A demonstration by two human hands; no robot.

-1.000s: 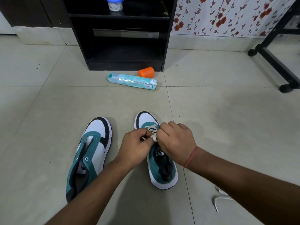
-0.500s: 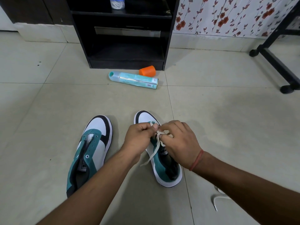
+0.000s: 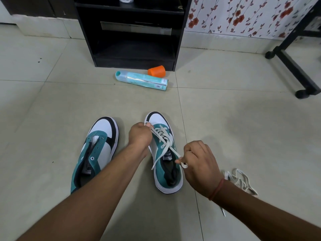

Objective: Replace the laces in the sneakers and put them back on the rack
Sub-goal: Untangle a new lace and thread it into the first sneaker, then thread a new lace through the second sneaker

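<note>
Two teal, white and black sneakers stand on the tiled floor, toes pointing away from me. The left sneaker (image 3: 97,150) has bare eyelets and no lace. The right sneaker (image 3: 164,153) carries a white lace (image 3: 163,136) crossed through its front eyelets. My left hand (image 3: 139,134) pinches the lace near the toe, at the shoe's left side. My right hand (image 3: 198,160) grips a lace end pulled back toward the heel. A loose white lace (image 3: 240,181) lies in a heap on the floor behind my right wrist.
A black rack (image 3: 132,32) with open shelves stands against the far wall. In front of it lie a teal box with a bottle (image 3: 142,80) and an orange cup (image 3: 156,70). A black wheeled stand (image 3: 295,66) crosses the right side.
My hands were together over the right sneaker's front. Now the right hand has drawn a lace end back toward the heel, and the left stays at the toe. The camera tilted, revealing the loose lace.
</note>
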